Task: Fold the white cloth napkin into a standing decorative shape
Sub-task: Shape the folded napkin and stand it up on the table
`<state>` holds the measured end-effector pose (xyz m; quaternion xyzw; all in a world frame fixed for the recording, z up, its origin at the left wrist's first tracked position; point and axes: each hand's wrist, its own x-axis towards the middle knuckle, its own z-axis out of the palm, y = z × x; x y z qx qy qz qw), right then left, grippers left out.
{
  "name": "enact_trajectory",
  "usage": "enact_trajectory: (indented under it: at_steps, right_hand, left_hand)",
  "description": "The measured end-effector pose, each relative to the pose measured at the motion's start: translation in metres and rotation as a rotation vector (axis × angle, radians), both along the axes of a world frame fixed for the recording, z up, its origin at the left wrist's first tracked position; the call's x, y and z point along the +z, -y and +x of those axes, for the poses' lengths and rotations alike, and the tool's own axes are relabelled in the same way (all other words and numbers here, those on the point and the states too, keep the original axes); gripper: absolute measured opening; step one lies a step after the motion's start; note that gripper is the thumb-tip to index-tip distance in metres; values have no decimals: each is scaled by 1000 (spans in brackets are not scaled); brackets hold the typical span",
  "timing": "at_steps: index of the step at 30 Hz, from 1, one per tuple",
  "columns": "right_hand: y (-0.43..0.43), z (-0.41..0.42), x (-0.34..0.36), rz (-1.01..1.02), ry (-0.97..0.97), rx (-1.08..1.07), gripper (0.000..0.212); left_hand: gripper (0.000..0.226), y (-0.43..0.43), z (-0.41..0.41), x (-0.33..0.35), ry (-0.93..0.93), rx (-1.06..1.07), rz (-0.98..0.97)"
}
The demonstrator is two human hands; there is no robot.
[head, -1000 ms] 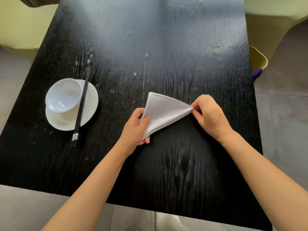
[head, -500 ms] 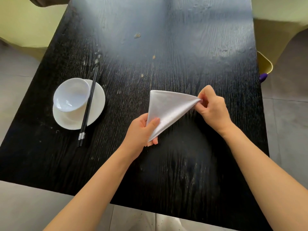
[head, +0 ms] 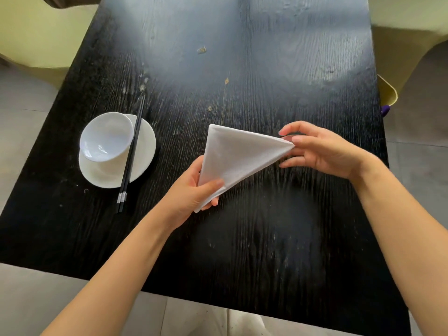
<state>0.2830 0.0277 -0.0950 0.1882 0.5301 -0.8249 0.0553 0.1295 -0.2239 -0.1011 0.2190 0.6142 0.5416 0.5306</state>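
In the head view, the white napkin (head: pixel 238 158), folded into a triangle, is held at the centre of the frame over the black table (head: pixel 266 238). Its lower corner is gripped by the left hand (head: pixel 191 197), with the thumb on top. Its right tip is pinched by the right hand (head: pixel 324 151). At the left of the frame a white bowl (head: pixel 106 137) is seen on a saucer (head: pixel 145 151), with black chopsticks (head: pixel 131 156) laid across the saucer.
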Motion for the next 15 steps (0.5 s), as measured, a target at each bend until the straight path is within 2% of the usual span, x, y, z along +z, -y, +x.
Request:
enact_trajectory:
  at_steps: [2, 3, 5, 7, 11, 13, 15]
  right_hand:
    - [-1, -7, 10, 247, 60, 146, 47]
    - [0, -10, 16, 358, 78, 215, 47]
    - [3, -16, 25, 493, 85, 301, 31]
    - [5, -17, 30, 535, 88, 345, 18]
    - [10, -12, 31, 547, 115, 347, 8]
    - [15, -7, 30, 549, 106, 245, 7]
    - [22, -4, 29, 544, 89, 67, 6]
  left_hand:
    - [43, 1, -4, 2, -57, -31, -1]
    - [44, 2, -6, 3, -82, -40, -9]
    - [44, 5, -11, 6, -136, -64, -22]
    - [43, 8, -16, 9, -182, -95, -24]
    - [27, 10, -21, 9, -216, -151, -27]
    - [24, 6, -24, 9, -214, -126, -38]
    - [26, 0, -30, 9, -288, -4, -67]
